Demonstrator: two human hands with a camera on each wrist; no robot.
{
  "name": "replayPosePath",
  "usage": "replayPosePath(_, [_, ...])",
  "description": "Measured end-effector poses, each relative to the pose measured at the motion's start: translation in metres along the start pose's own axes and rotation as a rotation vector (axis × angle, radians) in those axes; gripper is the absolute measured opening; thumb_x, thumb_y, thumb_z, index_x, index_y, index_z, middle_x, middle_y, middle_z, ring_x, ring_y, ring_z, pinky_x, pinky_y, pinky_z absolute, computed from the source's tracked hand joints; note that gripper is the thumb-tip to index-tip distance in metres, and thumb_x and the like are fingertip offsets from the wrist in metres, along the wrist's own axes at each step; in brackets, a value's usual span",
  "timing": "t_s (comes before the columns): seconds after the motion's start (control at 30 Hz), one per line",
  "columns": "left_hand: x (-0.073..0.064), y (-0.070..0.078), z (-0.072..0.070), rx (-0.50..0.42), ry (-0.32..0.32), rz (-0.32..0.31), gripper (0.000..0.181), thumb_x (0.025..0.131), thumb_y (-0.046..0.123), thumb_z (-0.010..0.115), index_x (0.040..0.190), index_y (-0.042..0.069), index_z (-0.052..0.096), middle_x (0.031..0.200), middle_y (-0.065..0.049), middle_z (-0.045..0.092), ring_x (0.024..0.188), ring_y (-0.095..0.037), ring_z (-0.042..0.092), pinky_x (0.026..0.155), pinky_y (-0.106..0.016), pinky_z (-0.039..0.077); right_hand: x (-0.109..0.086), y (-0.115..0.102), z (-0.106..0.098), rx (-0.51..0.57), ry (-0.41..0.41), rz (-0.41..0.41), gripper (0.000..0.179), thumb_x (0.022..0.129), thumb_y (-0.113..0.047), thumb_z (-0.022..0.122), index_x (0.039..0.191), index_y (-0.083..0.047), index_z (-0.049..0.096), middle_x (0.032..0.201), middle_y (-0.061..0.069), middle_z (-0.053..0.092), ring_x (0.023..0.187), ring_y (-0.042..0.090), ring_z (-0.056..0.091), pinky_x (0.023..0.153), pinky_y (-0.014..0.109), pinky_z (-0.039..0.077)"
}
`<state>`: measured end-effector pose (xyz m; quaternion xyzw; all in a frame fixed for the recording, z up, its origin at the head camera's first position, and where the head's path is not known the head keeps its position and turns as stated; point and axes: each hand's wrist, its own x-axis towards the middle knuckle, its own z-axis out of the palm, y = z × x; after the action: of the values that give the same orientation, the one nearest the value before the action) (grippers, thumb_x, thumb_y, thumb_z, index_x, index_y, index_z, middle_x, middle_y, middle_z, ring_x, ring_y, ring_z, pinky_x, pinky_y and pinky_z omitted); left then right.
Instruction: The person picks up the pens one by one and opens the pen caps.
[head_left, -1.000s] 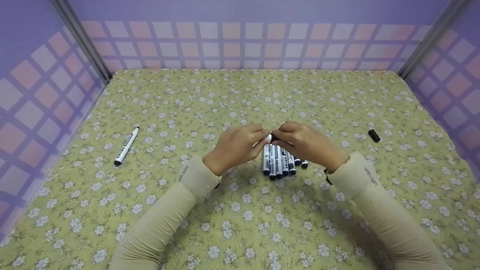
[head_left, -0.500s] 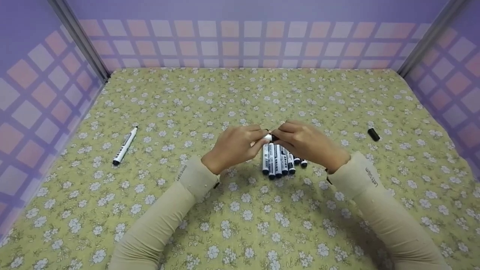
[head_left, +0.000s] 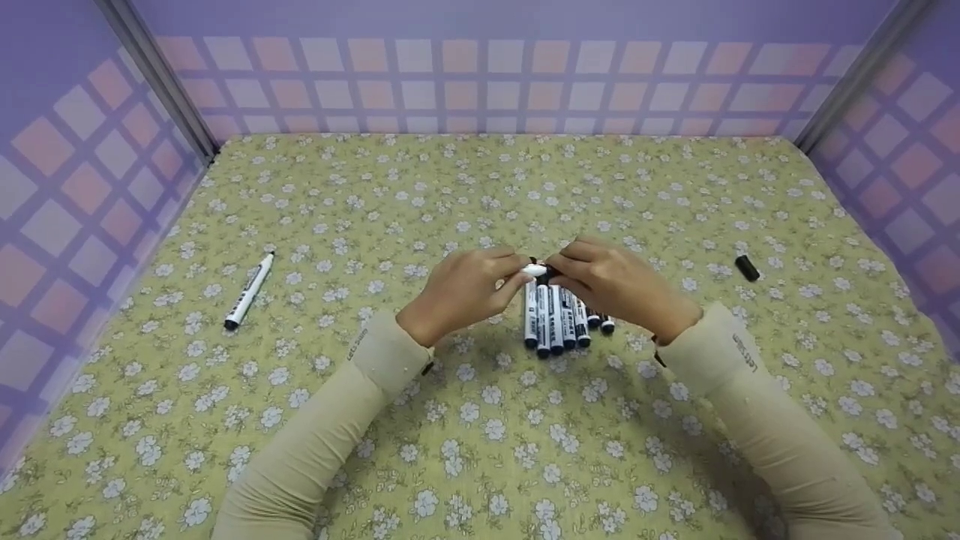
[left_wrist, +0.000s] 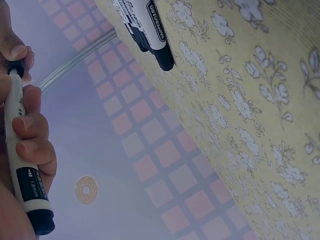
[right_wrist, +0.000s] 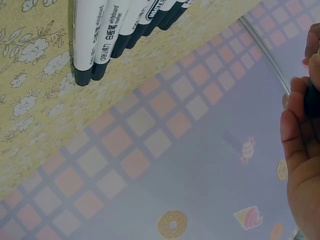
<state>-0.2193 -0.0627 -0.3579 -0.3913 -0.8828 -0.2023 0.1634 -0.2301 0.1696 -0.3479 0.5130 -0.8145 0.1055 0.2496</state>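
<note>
My left hand (head_left: 469,291) grips a white whiteboard marker (left_wrist: 16,112), fingers curled around its barrel. In the left wrist view, a black plug closes the barrel's lower end, and its narrow upper end points at a black cap (left_wrist: 15,67). That cap is pinched by my right hand (head_left: 626,283), whose fingertips meet the left hand's over the table. Whether the cap still touches the marker's tip is hard to tell. Just below both hands lies a row of several capped markers (head_left: 556,322), their upper ends partly hidden.
On the left of the flowered tablecloth (head_left: 420,450) lies a single uncapped-looking marker (head_left: 250,291). A loose black cap (head_left: 747,268) lies at the right. Purple checkered panels (head_left: 480,82) enclose the back and sides.
More of the marker's white narrow end shows between my hands, which have drawn very slightly apart and up. The row of markers, the loose marker and the loose cap stay in place.
</note>
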Motion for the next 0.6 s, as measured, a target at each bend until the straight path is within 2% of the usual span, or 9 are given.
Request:
replayPosePath(0.13, [-0.001, -0.003, 0.000, 0.001, 0.013, 0.011, 0.029, 0.100, 0.026, 0.053, 0.112, 0.007, 0.070, 0.096, -0.005, 0.070, 0.072, -0.016, 0.065, 0.063, -0.025, 0.053, -0.001, 0.001, -0.002, -0.001, -0.010, 0.016, 0.018, 0.089, -0.009, 0.067, 0.103, 0.002, 0.071, 0.086, 0.011, 0.065, 0.071, 0.019, 0.056, 0.060, 0.026, 0.051])
replayPosePath(0.27, [-0.003, -0.004, -0.002, 0.002, 0.019, -0.003, 0.029, 0.099, 0.026, 0.054, 0.115, 0.008, 0.070, 0.099, -0.005, 0.071, 0.074, -0.016, 0.066, 0.064, -0.027, 0.053, -0.002, 0.001, -0.004, -0.002, -0.018, 0.024, 0.019, 0.090, -0.010, 0.067, 0.105, 0.003, 0.071, 0.088, 0.012, 0.066, 0.072, 0.019, 0.059, 0.062, 0.026, 0.052])
replayPosePath(0.47, [-0.006, -0.010, -0.007, -0.018, -0.003, -0.065, 0.029, 0.100, 0.025, 0.053, 0.116, 0.007, 0.069, 0.100, -0.005, 0.070, 0.074, -0.015, 0.066, 0.065, -0.028, 0.054, -0.003, 0.003, -0.004, -0.012, -0.013, 0.019, 0.020, 0.089, -0.010, 0.067, 0.104, 0.003, 0.071, 0.086, 0.011, 0.066, 0.071, 0.018, 0.059, 0.061, 0.024, 0.052])
replayPosePath(0.6, [-0.010, -0.016, -0.010, -0.053, -0.007, -0.133, 0.029, 0.100, 0.024, 0.051, 0.115, 0.006, 0.069, 0.099, -0.007, 0.069, 0.079, -0.016, 0.065, 0.068, -0.030, 0.053, -0.004, 0.003, -0.005, -0.017, -0.006, 0.013, 0.019, 0.089, -0.009, 0.067, 0.104, 0.003, 0.071, 0.085, 0.011, 0.065, 0.070, 0.018, 0.058, 0.060, 0.025, 0.051])
